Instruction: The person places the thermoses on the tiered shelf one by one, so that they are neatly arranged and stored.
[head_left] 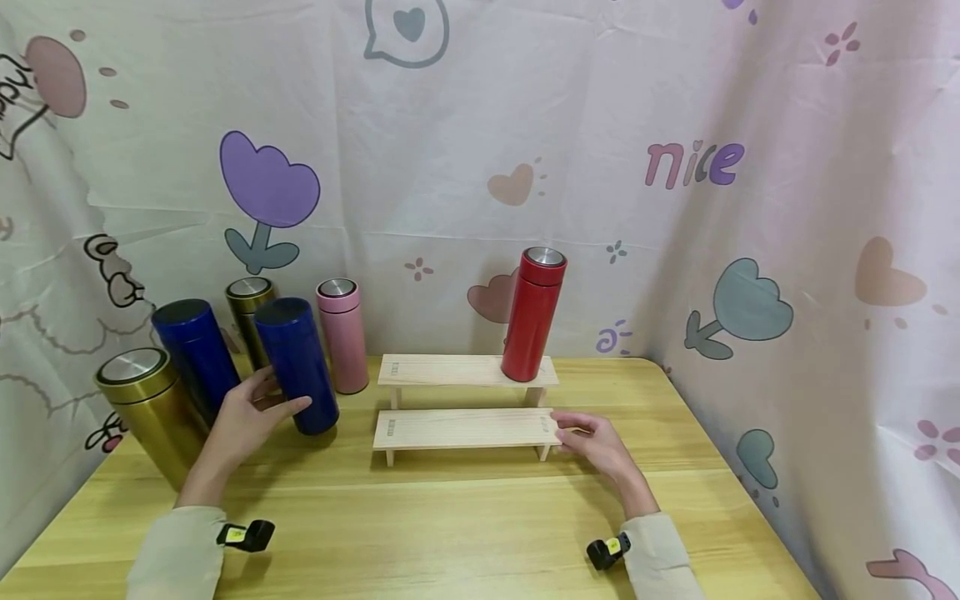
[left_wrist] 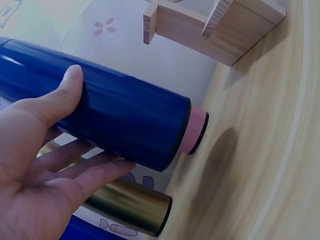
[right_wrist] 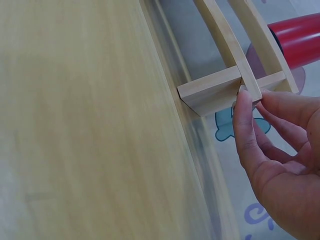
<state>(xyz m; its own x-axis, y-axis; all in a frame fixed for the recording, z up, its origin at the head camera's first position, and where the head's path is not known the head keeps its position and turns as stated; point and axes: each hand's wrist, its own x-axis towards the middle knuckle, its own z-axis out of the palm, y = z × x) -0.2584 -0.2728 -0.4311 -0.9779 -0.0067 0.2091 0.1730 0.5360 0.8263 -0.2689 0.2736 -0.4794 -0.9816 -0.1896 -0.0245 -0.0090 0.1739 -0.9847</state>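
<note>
My left hand (head_left: 247,421) grips a blue thermos bottle (head_left: 302,371), thumb on one side and fingers on the other. The left wrist view shows the bottle's base held off the wooden table, with a shadow on the tabletop beside it. With thumb and fingertips, my right hand (head_left: 597,448) pinches the right end of the lower board (head_left: 465,429) of a small two-step wooden rack. A red thermos bottle (head_left: 532,321) stands on the rack's upper board (head_left: 442,371), toward its right end.
Left of the rack stand a pink bottle (head_left: 343,342), a slim gold bottle (head_left: 246,312), a second blue bottle (head_left: 197,354) and a wider gold bottle (head_left: 153,412). A printed curtain (head_left: 465,108) hangs behind the wooden table (head_left: 420,533).
</note>
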